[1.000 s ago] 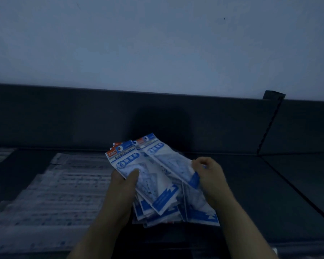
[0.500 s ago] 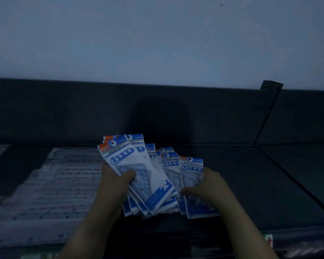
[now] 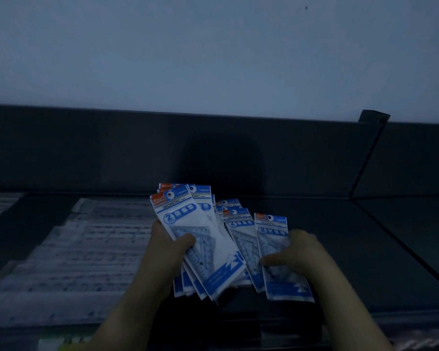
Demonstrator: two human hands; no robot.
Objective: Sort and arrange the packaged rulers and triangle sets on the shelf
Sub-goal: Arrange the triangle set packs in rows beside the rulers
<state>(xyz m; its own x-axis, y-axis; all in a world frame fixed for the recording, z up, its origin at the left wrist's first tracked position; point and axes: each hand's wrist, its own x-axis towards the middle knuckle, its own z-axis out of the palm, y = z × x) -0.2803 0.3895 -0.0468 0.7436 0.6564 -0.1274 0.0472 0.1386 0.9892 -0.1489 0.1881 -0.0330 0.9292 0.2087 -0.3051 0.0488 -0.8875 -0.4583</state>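
My left hand (image 3: 166,245) grips a fanned stack of blue-and-white triangle set packets (image 3: 188,224) marked GEOMETRIC, thumb across the top one. The stack tilts up and to the left above the dark shelf (image 3: 352,262). To its right, several more triangle packets (image 3: 241,239) lie overlapping on the shelf. My right hand (image 3: 295,257) rests on the rightmost packet (image 3: 276,279), thumb pointing left across it and fingers curled at its right edge.
A wide spread of packaged rulers (image 3: 81,252) lies in overlapping rows on the left half of the shelf. A dark back panel (image 3: 137,153) rises behind. A slotted upright divider (image 3: 370,153) separates the neighbouring shelf bay at the right.
My right hand brought a packet down from the raised stack and laid it flat at the right end of the row. The left hand's stack tilted further left.
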